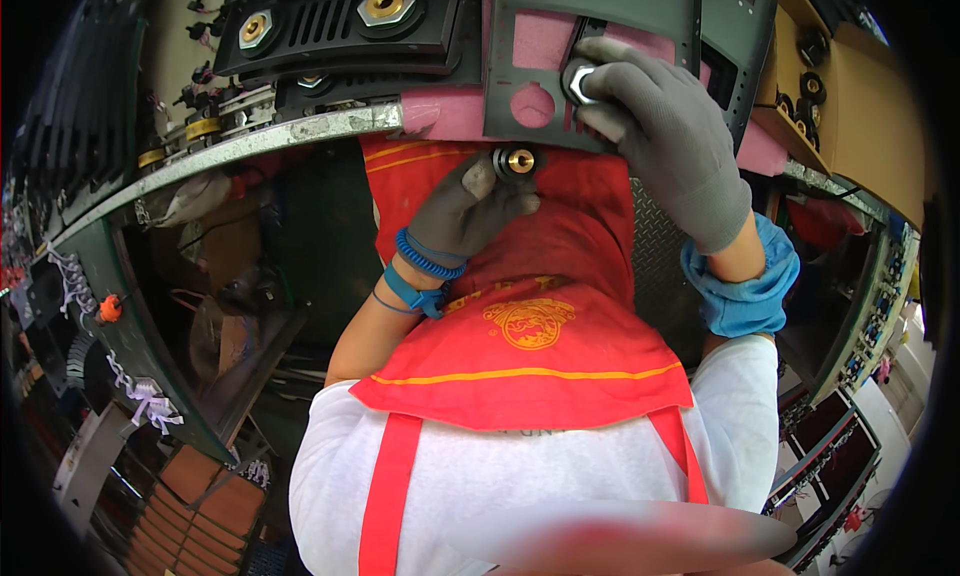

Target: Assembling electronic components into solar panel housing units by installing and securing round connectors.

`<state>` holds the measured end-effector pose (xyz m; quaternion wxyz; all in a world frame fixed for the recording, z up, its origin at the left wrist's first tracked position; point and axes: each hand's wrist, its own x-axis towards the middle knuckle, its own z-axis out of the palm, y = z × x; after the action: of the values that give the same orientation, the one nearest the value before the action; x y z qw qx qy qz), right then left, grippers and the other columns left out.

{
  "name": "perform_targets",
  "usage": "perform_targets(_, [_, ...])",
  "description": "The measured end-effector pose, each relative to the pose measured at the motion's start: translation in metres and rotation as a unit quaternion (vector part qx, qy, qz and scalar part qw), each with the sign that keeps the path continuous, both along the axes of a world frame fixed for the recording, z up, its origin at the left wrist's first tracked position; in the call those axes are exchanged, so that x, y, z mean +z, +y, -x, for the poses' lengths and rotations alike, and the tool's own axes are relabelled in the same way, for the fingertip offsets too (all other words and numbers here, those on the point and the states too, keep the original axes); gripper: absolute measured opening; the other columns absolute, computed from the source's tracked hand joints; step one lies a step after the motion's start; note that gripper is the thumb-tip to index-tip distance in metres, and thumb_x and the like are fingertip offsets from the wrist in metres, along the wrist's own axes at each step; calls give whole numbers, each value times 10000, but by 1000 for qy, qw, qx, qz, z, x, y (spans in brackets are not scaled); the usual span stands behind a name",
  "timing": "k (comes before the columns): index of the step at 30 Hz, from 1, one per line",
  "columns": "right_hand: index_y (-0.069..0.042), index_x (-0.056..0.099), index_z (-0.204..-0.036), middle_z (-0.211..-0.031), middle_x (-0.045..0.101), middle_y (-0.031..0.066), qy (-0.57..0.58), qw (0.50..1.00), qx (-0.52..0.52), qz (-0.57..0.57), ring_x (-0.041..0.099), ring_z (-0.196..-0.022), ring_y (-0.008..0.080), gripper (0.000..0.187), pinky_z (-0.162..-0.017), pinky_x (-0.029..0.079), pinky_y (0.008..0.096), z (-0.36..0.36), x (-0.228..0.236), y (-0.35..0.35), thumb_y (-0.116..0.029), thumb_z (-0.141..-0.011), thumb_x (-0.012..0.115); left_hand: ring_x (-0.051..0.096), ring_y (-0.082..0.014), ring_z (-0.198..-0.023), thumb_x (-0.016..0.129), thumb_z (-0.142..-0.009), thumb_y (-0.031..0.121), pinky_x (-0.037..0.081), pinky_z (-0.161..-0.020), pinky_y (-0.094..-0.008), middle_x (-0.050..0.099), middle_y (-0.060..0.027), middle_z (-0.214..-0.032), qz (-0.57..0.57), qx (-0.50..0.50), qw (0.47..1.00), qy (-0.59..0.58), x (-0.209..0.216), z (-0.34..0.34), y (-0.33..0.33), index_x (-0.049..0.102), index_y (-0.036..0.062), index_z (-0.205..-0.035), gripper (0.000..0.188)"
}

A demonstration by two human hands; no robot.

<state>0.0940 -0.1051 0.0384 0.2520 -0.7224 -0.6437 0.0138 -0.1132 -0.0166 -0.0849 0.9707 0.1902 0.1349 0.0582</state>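
Observation:
My left hand [462, 208], in a grey glove, pinches a small round black fitting with a brass centre [519, 161] just off the bench's front edge. Its bored end faces up. My right hand [672, 126], gloved too, is closed round a silver hex nut [578, 82] at a dark sheet-metal panel [508, 88]. Whether the nut touches the panel I cannot tell. Left of a round hole in that panel, pink material shows through. Beside it lie slotted black panels [325, 38] fitted with brass-centred hex nuts [387, 6].
A cardboard box [875, 126] with black round parts stands at the right. Small black parts and brass rings [203, 128] lie on the left of the bench. The metal bench edge [300, 128] runs in front of the panels. A red apron [560, 236] covers my lap.

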Motion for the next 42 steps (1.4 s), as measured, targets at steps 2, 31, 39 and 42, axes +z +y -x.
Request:
perform_targets(2, [-49,589,-950,-1159,643,80,36,998,-13,56,618,-977,321,224,-820,480,382,5,9,-9,-120,-777,712,556,-206,-1094,556,-952,402,462,-949,-393,555,-87,-1220,14,1,1000,-7,-4,-3,2,484,42,-1295,502])
perform_targets(31, [-219,674,-1069,-995,690,67,89,984,-46,149,648,-963,301,249,-803,511,445,9,0,-2,-351,-862,633,427,-274,-1282,545,-953,323,383,-1033,-492,431,-111,-1418,-75,-66,993,-55,37,-25,49,464,85,-1366,483])
perform_targets(39, [-227,672,-1083,-1017,684,52,119,974,124,147,607,-1049,319,297,-903,472,484,15,-9,31,-386,-833,653,533,-250,-1058,574,-952,294,391,-986,-456,608,-101,-1081,35,-27,997,-60,42,-22,35,570,19,-1161,346])
perform_targets(42, [-192,677,-1100,-1042,688,45,89,964,178,177,626,-1044,249,315,-902,464,454,4,1,19,-379,-851,629,549,-261,-1041,557,-965,300,403,-976,-459,624,-95,-1067,35,-66,994,-76,42,-24,35,587,36,-1154,326])
